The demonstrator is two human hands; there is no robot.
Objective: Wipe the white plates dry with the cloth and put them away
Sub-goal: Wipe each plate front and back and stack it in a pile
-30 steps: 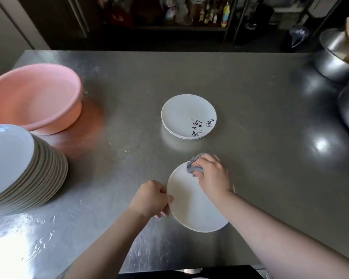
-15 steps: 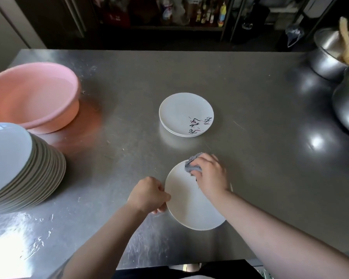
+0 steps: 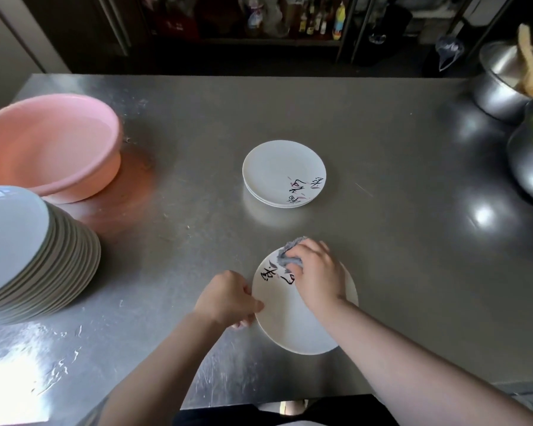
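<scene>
At the near edge of the steel surface (image 3: pixel 382 149), the left hand (image 3: pixel 226 298) pinches a white plate (image 3: pixel 296 327) while the right hand (image 3: pixel 316 273) presses a grey cloth (image 3: pixel 286 256) onto it; a hard push might slide the plate off.

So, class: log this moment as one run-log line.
left hand: grips plate rim | right hand: presses cloth on plate | dried stack: beyond, apart

A brushed steel desk (image 3: pixel 382 124) fills the view, with bright glare patches at its near left and right. Behind it, a dark shelf (image 3: pixel 274 23) holds bottles, in shadow.
</scene>
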